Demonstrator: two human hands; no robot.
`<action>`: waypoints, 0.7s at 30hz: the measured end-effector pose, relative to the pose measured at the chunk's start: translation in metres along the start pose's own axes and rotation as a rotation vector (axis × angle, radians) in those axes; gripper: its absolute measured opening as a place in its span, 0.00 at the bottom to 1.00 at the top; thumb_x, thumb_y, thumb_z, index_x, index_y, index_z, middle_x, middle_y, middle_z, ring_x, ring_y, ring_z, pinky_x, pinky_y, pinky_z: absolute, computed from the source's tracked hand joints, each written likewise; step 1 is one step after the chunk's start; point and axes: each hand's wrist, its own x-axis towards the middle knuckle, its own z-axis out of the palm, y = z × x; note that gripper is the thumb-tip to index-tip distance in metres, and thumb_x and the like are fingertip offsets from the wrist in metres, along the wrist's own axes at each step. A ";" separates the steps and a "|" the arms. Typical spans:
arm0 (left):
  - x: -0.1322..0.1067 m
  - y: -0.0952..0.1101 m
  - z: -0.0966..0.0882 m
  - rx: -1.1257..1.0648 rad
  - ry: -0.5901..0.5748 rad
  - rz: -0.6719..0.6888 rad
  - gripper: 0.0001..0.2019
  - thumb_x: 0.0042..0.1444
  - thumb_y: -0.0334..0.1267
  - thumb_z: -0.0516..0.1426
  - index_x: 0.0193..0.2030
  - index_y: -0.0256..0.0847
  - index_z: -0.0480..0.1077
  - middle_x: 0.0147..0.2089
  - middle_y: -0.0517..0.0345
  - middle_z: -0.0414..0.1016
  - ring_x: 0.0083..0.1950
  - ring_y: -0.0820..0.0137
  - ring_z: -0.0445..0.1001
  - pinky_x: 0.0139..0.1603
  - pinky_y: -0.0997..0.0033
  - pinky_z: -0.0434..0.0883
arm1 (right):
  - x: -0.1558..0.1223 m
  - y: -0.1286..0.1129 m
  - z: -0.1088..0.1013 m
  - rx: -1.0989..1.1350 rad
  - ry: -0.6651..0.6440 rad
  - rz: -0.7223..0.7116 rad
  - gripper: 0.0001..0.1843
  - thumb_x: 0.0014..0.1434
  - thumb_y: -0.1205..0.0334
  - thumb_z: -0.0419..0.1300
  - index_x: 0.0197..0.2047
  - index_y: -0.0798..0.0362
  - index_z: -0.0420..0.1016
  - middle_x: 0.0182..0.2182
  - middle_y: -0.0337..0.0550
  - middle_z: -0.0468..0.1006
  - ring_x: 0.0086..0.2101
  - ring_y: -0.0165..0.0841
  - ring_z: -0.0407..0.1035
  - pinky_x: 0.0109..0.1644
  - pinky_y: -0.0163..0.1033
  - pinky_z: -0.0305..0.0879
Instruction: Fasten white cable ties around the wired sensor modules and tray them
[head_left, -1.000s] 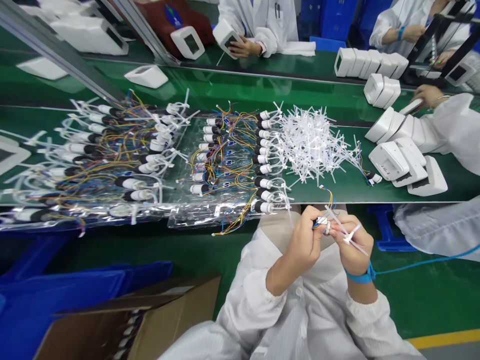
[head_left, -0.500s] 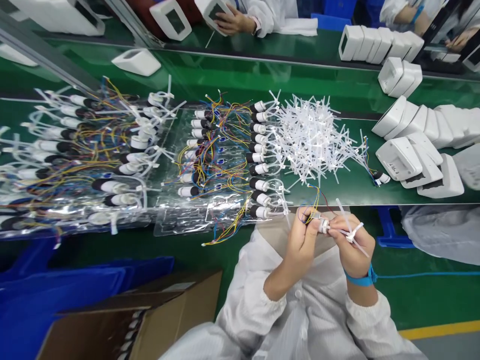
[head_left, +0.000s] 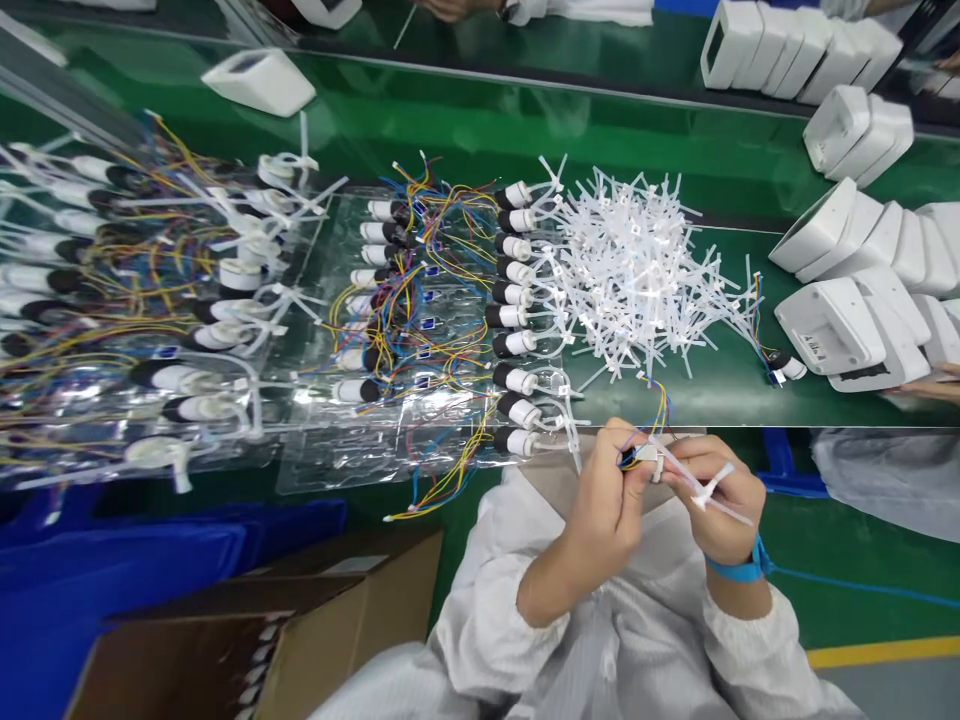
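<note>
One small white cylindrical part with coloured wires (head_left: 648, 462) sits between left hand (head_left: 604, 505) and right hand (head_left: 726, 515), at the near edge of the green surface (head_left: 694, 400). Left: thumb and fingers closed, pinching the part. Right: fingertips closed at its other end, white plastic cable tie (head_left: 703, 496) across them. Beyond both: heap of loose white plastic ties (head_left: 637, 270). Leftward: rows of white-and-black cylinders (head_left: 520, 344).

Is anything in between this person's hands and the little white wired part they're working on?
Nothing visible blocks the left hand, which holds the white wired part directly. At the right hand, a white cable tie crosses the fingers; whether those fingertips also touch the part is too small to tell.
</note>
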 end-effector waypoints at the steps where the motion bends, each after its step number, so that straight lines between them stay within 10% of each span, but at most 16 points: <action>1: 0.001 0.000 0.000 0.011 -0.005 0.003 0.11 0.84 0.46 0.48 0.54 0.45 0.66 0.48 0.51 0.73 0.47 0.62 0.74 0.49 0.61 0.72 | 0.001 0.001 0.000 0.003 -0.011 0.012 0.12 0.67 0.71 0.74 0.48 0.43 0.90 0.41 0.43 0.89 0.41 0.40 0.83 0.47 0.45 0.80; 8: 0.004 0.006 -0.004 -0.090 0.030 -0.089 0.14 0.82 0.50 0.53 0.51 0.43 0.72 0.45 0.52 0.76 0.46 0.62 0.76 0.49 0.61 0.73 | -0.006 0.004 0.013 0.147 0.141 0.150 0.04 0.68 0.61 0.77 0.45 0.43 0.90 0.40 0.43 0.86 0.42 0.41 0.82 0.48 0.46 0.80; 15: -0.005 0.017 -0.008 -0.246 0.112 -0.173 0.17 0.76 0.55 0.62 0.47 0.42 0.76 0.49 0.50 0.83 0.45 0.64 0.80 0.46 0.66 0.76 | -0.015 -0.017 0.013 0.430 0.153 0.174 0.41 0.61 0.40 0.80 0.73 0.41 0.77 0.46 0.47 0.84 0.43 0.44 0.84 0.47 0.50 0.86; 21: -0.023 0.019 -0.013 -0.232 0.108 -0.190 0.16 0.73 0.54 0.64 0.46 0.41 0.78 0.45 0.51 0.84 0.42 0.65 0.79 0.43 0.68 0.76 | -0.019 -0.034 0.001 0.379 0.184 0.101 0.36 0.66 0.36 0.75 0.70 0.43 0.79 0.49 0.51 0.85 0.45 0.45 0.84 0.50 0.51 0.85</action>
